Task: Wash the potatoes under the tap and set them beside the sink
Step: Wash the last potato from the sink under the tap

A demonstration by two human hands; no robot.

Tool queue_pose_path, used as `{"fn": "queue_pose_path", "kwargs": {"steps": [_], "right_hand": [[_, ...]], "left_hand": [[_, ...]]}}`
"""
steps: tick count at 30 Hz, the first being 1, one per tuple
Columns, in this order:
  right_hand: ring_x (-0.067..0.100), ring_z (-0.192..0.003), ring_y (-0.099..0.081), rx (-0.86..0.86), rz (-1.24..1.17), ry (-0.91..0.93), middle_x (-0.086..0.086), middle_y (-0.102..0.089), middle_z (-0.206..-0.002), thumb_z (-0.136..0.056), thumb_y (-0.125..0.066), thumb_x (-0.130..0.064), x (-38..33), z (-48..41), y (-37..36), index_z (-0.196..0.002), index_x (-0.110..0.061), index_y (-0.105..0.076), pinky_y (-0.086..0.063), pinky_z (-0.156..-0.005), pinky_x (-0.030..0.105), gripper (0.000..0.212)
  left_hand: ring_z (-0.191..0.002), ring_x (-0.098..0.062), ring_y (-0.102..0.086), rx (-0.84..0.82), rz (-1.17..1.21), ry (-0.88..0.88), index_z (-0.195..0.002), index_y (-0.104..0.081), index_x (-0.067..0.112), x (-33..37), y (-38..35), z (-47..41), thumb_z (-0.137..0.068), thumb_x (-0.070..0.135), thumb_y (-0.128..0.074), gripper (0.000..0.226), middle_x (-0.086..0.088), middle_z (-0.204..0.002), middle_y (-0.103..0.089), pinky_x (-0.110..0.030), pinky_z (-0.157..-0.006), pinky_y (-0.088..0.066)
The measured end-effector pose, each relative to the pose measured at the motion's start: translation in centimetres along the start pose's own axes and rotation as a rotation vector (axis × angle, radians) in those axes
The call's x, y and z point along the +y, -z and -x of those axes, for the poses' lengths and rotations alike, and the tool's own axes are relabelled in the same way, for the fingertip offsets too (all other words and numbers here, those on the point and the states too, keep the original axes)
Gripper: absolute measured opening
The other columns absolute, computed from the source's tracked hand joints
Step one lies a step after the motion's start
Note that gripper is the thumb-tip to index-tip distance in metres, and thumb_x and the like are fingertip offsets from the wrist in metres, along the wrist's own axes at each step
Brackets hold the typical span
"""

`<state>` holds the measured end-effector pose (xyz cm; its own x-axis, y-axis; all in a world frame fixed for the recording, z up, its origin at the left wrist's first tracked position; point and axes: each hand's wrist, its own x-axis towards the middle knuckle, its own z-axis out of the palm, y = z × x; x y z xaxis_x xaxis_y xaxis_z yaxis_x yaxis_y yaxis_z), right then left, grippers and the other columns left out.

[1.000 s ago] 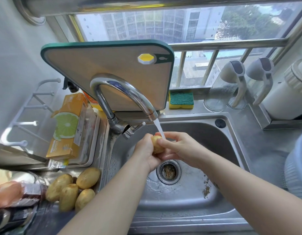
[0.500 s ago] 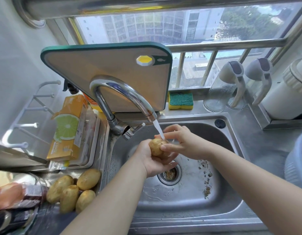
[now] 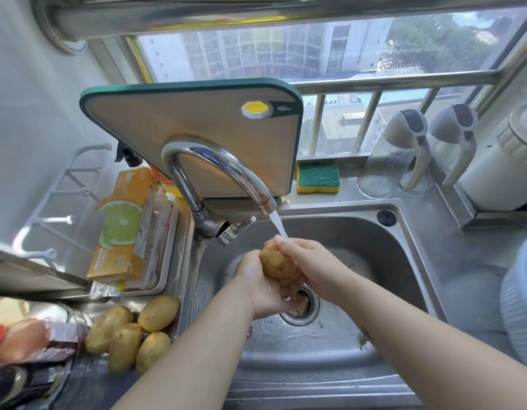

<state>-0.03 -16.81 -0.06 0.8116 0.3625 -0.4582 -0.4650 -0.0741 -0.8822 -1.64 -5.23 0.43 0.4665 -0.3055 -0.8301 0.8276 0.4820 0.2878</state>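
Washing step — left hand [image 3: 265,287] cupping potato [image 3: 278,261], right hand [image 3: 308,258] gripping its top under tap [image 3: 224,170] stream. Next, probably — onto table left of hands, beside washed potatoes [image 3: 132,332].

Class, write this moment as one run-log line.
step: rinsing | left hand: cradles potato | right hand: rubs it | tap: running | four potatoes: left of sink

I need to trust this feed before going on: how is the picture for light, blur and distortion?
Head view: daylight from the window lights it evenly; the potato, left hand and right hand under the tap are sharp. Wide-angle bending curves the window bars and sink rim. The bottom-left corner is smeared, its items unreadable. Glare streaks the tap's top.
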Motion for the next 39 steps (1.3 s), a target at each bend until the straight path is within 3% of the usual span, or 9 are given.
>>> {"fn": "queue_pose_path", "kwargs": {"steps": [6,9,15,18,22,24,28,33,39], "right_hand": [[0.027,-0.096,-0.063,-0.142,-0.178,-0.071,0.014,-0.068,-0.105,-0.08,-0.062,-0.034,-0.7,0.1,1.4,-0.101,-0.016,-0.072,-0.051,-0.089,0.043,0.029],[0.025,-0.094,-0.065,-0.225,-0.098,-0.054,0.012,-0.068,-0.102,-0.084,-0.063,-0.037,-0.9,0.4,1.8,-0.109,-0.014,-0.068,-0.054,-0.077,0.034,0.034],[0.014,-0.06,-0.055,0.084,0.114,0.036,-0.004,-0.058,-0.062,-0.089,-0.057,-0.037,-1.1,0.6,0.0,-0.071,-0.02,-0.062,-0.046,-0.057,0.025,0.025],[0.022,-0.082,-0.066,0.175,0.039,-0.017,0.005,-0.07,-0.083,-0.094,-0.047,-0.04,-0.5,-0.1,0.0,-0.081,-0.016,-0.069,-0.052,-0.085,0.04,0.035],[0.035,-0.099,-0.066,0.328,-0.207,-0.156,0.02,-0.07,-0.103,-0.097,-0.042,-0.04,-0.4,-0.8,-0.3,-0.104,-0.008,-0.068,-0.049,-0.096,0.05,0.042],[0.04,-0.106,-0.062,0.318,-0.365,-0.187,0.028,-0.064,-0.111,-0.101,-0.038,-0.034,-0.6,-0.8,-0.7,-0.115,0.004,-0.06,-0.05,-0.092,0.049,0.047],[0.039,-0.107,-0.061,0.254,-0.622,-0.228,0.031,-0.059,-0.12,-0.103,-0.032,-0.029,-1.0,-0.3,-1.8,-0.123,0.01,-0.051,-0.052,-0.075,0.045,0.047],[0.028,-0.088,-0.066,0.239,-0.791,-0.29,0.019,-0.066,-0.1,-0.103,-0.033,-0.031,-1.1,0.1,-0.8,-0.118,0.004,-0.057,-0.053,-0.07,0.04,0.045],[0.023,-0.093,-0.063,0.151,-0.582,-0.234,0.008,-0.069,-0.099,-0.101,-0.029,-0.044,-0.7,0.3,-0.7,-0.113,-0.02,-0.065,-0.05,-0.074,0.032,0.045]], "left_hand": [[-0.084,-0.024,-0.064,-0.002,-0.117,0.036,-0.076,-0.066,0.012,0.8,0.2,0.3,-0.086,0.033,-0.034,0.04,-0.009,-0.076,-0.068,-0.052,-0.099,-0.035],[-0.085,-0.024,-0.065,0.013,-0.149,0.051,-0.083,-0.067,0.015,1.0,-0.3,0.4,-0.087,0.04,-0.037,0.04,-0.009,-0.075,-0.069,-0.056,-0.106,-0.03],[-0.084,-0.027,-0.064,0.02,-0.156,0.005,-0.094,-0.067,0.016,0.4,-1.4,-0.2,-0.084,0.076,-0.013,0.082,-0.011,-0.074,-0.071,-0.06,-0.101,-0.03],[-0.095,-0.026,-0.063,0.046,-0.283,-0.022,-0.112,-0.064,0.017,0.3,-1.4,0.0,-0.081,0.081,-0.009,0.089,-0.012,-0.097,-0.072,-0.059,-0.094,-0.036],[-0.097,-0.021,-0.061,0.288,-0.725,-0.248,-0.118,-0.058,0.018,0.0,-1.1,1.1,-0.088,0.072,-0.009,0.079,-0.006,-0.101,-0.069,-0.048,-0.09,-0.044],[-0.112,-0.022,-0.055,0.383,-0.849,-0.452,-0.128,-0.051,0.024,-0.1,-0.5,0.8,-0.094,0.061,-0.014,0.062,-0.004,-0.12,-0.062,-0.047,-0.098,-0.042],[-0.117,-0.02,-0.052,0.303,-0.722,-0.763,-0.126,-0.048,0.031,-1.0,-0.5,0.2,-0.1,0.041,-0.03,0.033,-0.002,-0.129,-0.055,-0.043,-0.104,-0.041],[-0.122,-0.005,-0.042,0.081,-0.864,-0.806,-0.147,-0.015,0.024,-2.0,-0.6,0.6,-0.098,0.028,-0.044,0.057,0.008,-0.133,-0.041,-0.012,-0.093,-0.032],[-0.095,0.006,-0.055,0.112,-0.833,-0.904,-0.114,-0.044,0.028,-0.9,-1.4,0.5,-0.097,0.027,-0.047,0.017,0.019,-0.102,-0.057,0.001,-0.072,-0.039]]}}
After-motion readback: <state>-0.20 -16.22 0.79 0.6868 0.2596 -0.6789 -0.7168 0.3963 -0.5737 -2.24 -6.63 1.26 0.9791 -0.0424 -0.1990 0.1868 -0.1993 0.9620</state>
